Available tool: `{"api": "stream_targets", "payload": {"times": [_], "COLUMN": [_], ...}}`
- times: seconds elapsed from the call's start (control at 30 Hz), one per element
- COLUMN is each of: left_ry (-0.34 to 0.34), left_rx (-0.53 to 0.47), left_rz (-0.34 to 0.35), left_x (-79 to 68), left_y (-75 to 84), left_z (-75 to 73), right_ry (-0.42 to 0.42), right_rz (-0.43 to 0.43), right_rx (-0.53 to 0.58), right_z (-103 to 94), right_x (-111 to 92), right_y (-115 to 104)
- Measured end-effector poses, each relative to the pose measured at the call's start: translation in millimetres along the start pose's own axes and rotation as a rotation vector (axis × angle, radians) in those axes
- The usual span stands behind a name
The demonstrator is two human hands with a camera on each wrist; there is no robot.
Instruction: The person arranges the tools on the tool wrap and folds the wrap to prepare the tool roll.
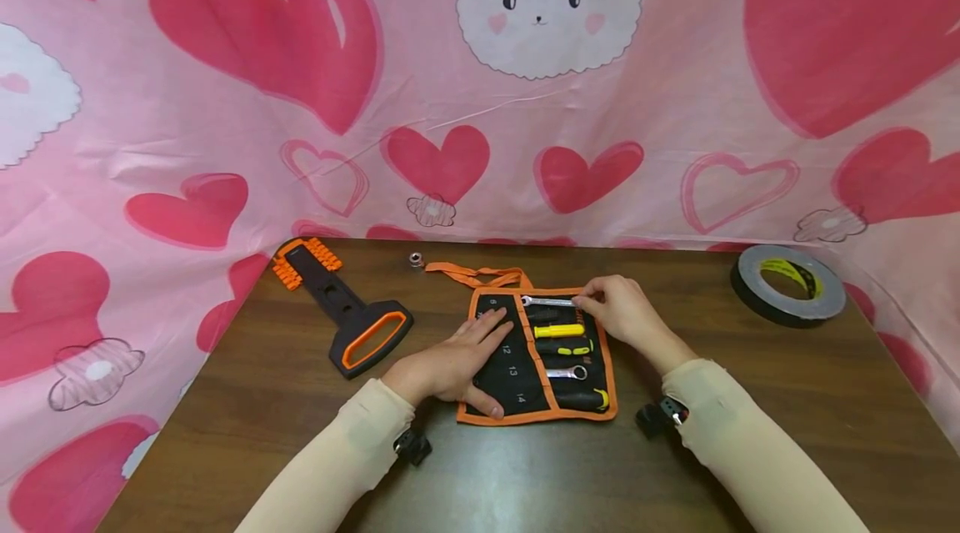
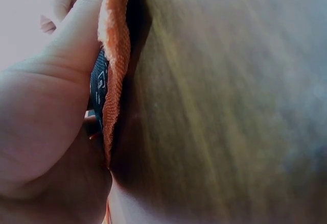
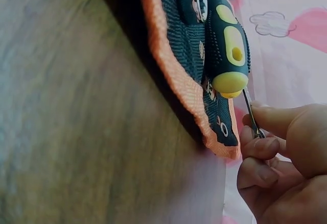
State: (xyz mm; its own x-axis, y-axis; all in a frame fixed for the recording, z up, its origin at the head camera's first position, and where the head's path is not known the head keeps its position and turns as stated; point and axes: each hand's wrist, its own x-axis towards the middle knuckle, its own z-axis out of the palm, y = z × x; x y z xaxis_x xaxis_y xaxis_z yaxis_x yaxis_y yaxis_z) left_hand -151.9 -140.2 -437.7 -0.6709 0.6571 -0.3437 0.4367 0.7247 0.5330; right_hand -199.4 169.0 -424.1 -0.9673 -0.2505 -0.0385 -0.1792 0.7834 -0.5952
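Note:
A black fabric tool pouch (image 1: 517, 383) with orange trim lies unrolled on the table, size numbers printed on its left panel. My left hand (image 1: 457, 358) rests on that panel with spread, straight fingers; in the left wrist view the thumb lies along the orange edge (image 2: 117, 40). Between thumb and fingers my right hand (image 1: 618, 312) pinches the end of a small wrench (image 1: 546, 301) at the pouch's top slot. Below it sit a yellow handle (image 1: 558, 331), a black-and-yellow handle (image 1: 573, 349), another wrench (image 1: 567, 373) and a black handle (image 1: 581, 399). The right wrist view shows a black-and-yellow screwdriver handle (image 3: 227, 45) near the pinched wrench.
A black-and-orange tool (image 1: 337, 299) with a loop handle lies on the left. Behind the pouch are a small metal socket (image 1: 416, 259) and the pouch's orange tie (image 1: 468, 271). A roll of tape (image 1: 750, 287) lies at back right. A pink heart-patterned cloth (image 1: 360, 183) hangs behind.

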Motion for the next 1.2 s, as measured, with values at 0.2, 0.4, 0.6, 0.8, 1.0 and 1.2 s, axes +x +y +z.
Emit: {"api": "stream_targets", "payload": {"times": [0.2, 0.4, 0.6, 0.8, 1.0, 1.2], "left_ry": [-0.008, -0.005, -0.019, -0.015, -0.005, -0.016], "left_rx": [0.026, 0.012, 0.012, 0.011, -0.002, 0.014], "left_rz": [-0.026, -0.013, -0.028, -0.023, -0.007, -0.017], "left_x": [-0.2, -0.2, -1.0, -0.7, -1.5, -2.1], "left_y": [6.1, 2.7, 5.1, 5.0, 4.1, 5.9], "left_z": [-2.1, -1.4, -3.7, -2.6, -2.1, -3.5], "right_ry": [-0.002, 0.027, -0.007, -0.041, -0.035, 0.002], "right_rz": [0.024, 0.031, 0.054, 0.05, -0.015, -0.092], "right_rx": [0.004, 0.007, 0.044, 0.057, 0.0, -0.078], "right_z": [-0.7, 6.7, 12.6, 13.4, 13.0, 10.6], "right_x": [0.2, 4.1, 6.6, 5.8, 5.4, 5.2], "right_y": [1.4, -5.6, -10.8, -7.6, -6.8, -6.7]}}
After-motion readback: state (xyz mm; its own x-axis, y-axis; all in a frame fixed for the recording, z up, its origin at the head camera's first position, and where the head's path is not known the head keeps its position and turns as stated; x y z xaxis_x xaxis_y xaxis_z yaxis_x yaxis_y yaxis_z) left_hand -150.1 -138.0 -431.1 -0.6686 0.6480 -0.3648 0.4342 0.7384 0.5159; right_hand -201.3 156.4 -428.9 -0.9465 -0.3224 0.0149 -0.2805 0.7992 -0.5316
